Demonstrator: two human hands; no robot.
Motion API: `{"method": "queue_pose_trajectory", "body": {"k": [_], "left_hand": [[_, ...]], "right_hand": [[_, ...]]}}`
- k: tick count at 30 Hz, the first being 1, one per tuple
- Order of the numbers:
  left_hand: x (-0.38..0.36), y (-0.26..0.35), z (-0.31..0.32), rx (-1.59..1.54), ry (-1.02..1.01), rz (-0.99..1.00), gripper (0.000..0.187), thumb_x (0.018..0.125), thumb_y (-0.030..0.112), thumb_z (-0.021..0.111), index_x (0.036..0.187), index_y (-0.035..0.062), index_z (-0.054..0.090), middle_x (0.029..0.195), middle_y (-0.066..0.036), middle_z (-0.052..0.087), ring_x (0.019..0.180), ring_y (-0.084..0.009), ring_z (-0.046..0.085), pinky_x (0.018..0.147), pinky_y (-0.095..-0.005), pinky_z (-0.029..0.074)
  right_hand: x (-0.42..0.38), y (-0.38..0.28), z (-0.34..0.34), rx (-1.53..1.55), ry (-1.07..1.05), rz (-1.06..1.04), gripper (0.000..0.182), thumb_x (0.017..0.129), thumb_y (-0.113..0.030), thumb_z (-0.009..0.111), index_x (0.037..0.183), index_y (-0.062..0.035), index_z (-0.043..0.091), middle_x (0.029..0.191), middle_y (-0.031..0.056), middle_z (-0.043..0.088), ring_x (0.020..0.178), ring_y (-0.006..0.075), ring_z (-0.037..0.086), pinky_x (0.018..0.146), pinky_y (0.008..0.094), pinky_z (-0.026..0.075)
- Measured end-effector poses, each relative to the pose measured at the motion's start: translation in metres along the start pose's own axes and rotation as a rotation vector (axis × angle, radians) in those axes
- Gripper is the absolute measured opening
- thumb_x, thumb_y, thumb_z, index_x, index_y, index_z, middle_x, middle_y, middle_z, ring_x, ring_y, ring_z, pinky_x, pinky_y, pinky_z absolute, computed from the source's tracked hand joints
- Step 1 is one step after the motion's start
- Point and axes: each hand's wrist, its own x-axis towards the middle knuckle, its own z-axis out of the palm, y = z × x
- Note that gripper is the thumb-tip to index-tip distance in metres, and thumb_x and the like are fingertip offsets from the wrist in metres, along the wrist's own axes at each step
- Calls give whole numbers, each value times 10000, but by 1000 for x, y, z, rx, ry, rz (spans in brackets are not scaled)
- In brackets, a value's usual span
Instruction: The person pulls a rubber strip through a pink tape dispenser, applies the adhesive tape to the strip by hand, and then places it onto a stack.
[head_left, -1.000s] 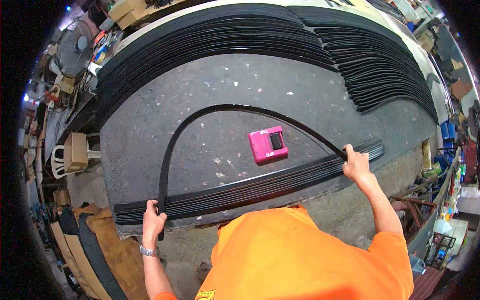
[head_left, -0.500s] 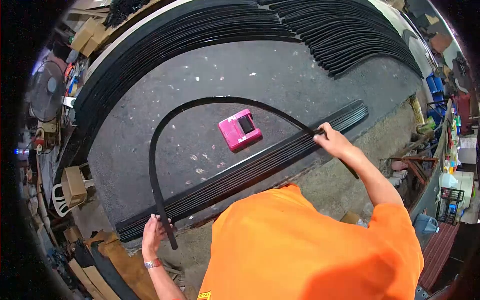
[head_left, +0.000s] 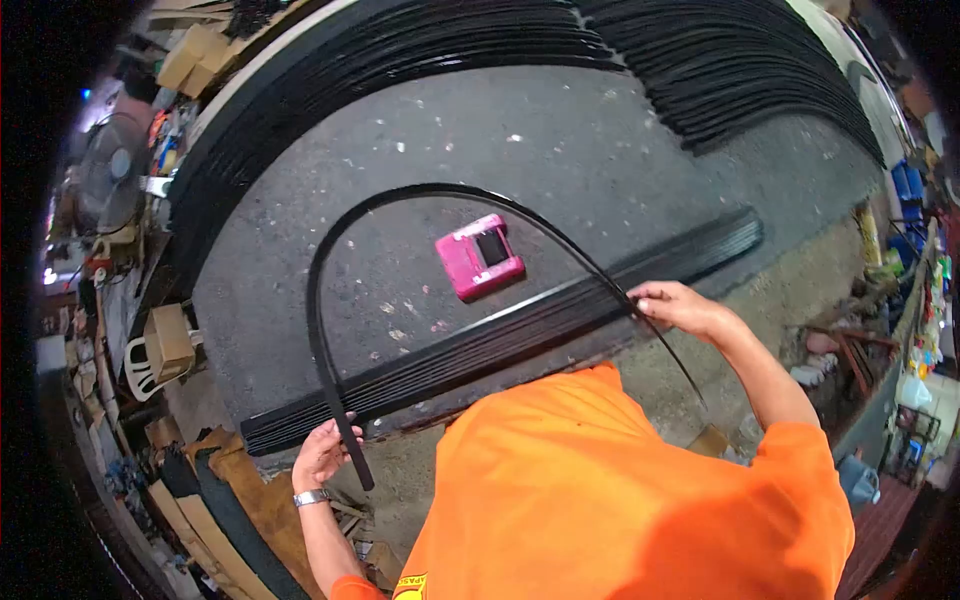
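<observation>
A long black strip arches over the dark table in an upside-down U. Near its left end my left hand is closed around it, with a short tail hanging past the fingers. My right hand pinches the strip on the other side, and its thin free end points down over the table's front edge. Inside the arch lies a pink object with a black window. A bundle of long black strips lies slantwise along the near edge, beneath the held strip.
Rows of black strips line the table's far side and upper right. At the left are a fan and a white chair with a cardboard box. Cardboard pieces lie at lower left; a blue jug stands at lower right.
The strip's right end has turned and swung lower, and my right hand has shifted slightly down and right. My left hand has moved a little right. The whole view has shifted slightly.
</observation>
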Motion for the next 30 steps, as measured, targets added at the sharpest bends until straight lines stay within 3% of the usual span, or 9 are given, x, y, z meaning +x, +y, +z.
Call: {"method": "queue_pose_trajectory", "body": {"k": [3,9,13,14,18,21,23,25,30], "left_hand": [[0,-4,3,-102,-19,37,643,920,295,743,1446,53,463,1091,-67,703,967,-208,702,766,-341,579],[-3,10,9,-160,-108,102,641,892,268,773,1403,17,477,1016,-47,669,967,-229,696,810,-392,599],[-2,17,11,-199,-168,154,481,894,270,773,1270,69,550,1018,-32,648,869,-178,668,700,-304,551],[1,19,11,-161,-140,215,353,920,267,747,1175,93,577,997,-20,660,824,-137,643,647,-272,502],[3,37,-18,-63,89,320,149,984,249,669,1047,134,599,937,2,687,773,-127,642,625,-262,488],[-19,71,-46,173,268,445,81,987,220,663,1037,168,625,913,46,677,745,-66,612,600,-230,467],[-51,101,-60,353,448,393,102,975,211,673,1061,162,649,888,94,643,728,-28,571,602,-215,449],[-78,118,-101,594,553,355,121,963,196,676,1073,145,667,879,105,610,753,-28,545,639,-219,434],[-152,133,-233,1165,765,378,231,936,146,664,1082,-33,649,976,-41,664,908,-166,599,829,-307,472]], "right_hand": [[-8,-21,1,-71,53,15,331,992,-182,626,1280,-20,640,1068,5,686,961,99,591,864,286,483],[0,-23,-20,-102,113,-108,286,896,-138,716,1137,9,665,933,2,669,854,78,592,787,259,488],[9,-50,-31,-237,155,-165,238,868,-124,724,1054,4,649,829,-14,612,780,86,555,717,271,470],[13,-57,-35,-300,172,-193,237,864,-125,725,1048,1,647,828,-6,615,780,88,556,717,274,470],[29,-100,-57,-505,258,-309,243,849,-159,722,1028,-12,647,863,34,656,826,128,583,759,323,493],[28,-149,-67,-906,410,-373,273,830,-203,735,1036,-35,671,954,151,709,903,279,679,799,391,516],[27,-172,-67,-1074,468,-354,271,831,-226,730,1033,-51,685,978,160,720,952,329,687,818,425,523],[41,-180,-77,-1198,463,-366,258,828,-235,726,1018,-65,690,976,157,722,955,349,684,812,442,523],[70,-203,-53,-1321,525,-390,255,834,-266,719,1014,-88,687,988,159,718,969,370,675,809,470,522]]}}
